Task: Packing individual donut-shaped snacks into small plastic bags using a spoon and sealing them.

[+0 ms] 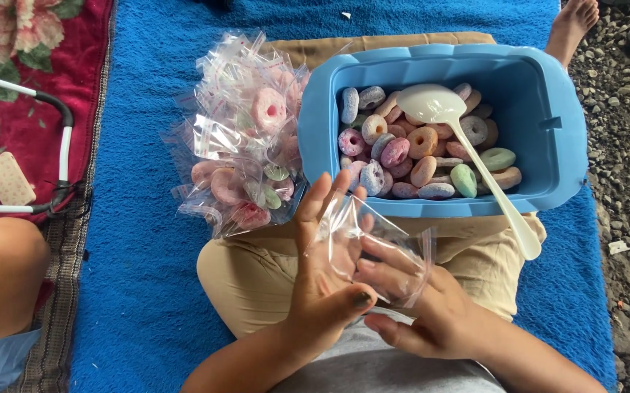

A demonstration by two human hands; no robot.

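I hold a small clear plastic bag (377,251) over my lap, low in the centre of the view, and it looks empty, its mouth turned up toward 12 o'clock. My left hand (326,262) lies behind it with the palm open and the fingers spread upward, the thumb pressed against the bag's lower edge. My right hand (420,309) comes in from 4 o'clock, its fingers pinching the bag's near side, so both hands have hold of the same bag; whether the mouth is parted I cannot tell through the crinkled film. Just above the bag, at 12 to 1 o'clock, a blue plastic tub (540,109) rests on my legs, filled with sugar-coated ring candies (402,153) in pink, orange, purple and green. A white plastic spoon (468,145) lies across the candies, bowl at the far end, handle running over the tub's near rim toward 4 o'clock. At 10 o'clock from my hands, touching the tub's left wall, sits a heap of filled clear bags (242,138), each holding candy rings. Everything rests on a blue towel (140,276). Far off at 9 o'clock, on a red floral mat (9,109), lies a phone (9,178) in a patterned case, and another person's knee (2,269) shows below it.
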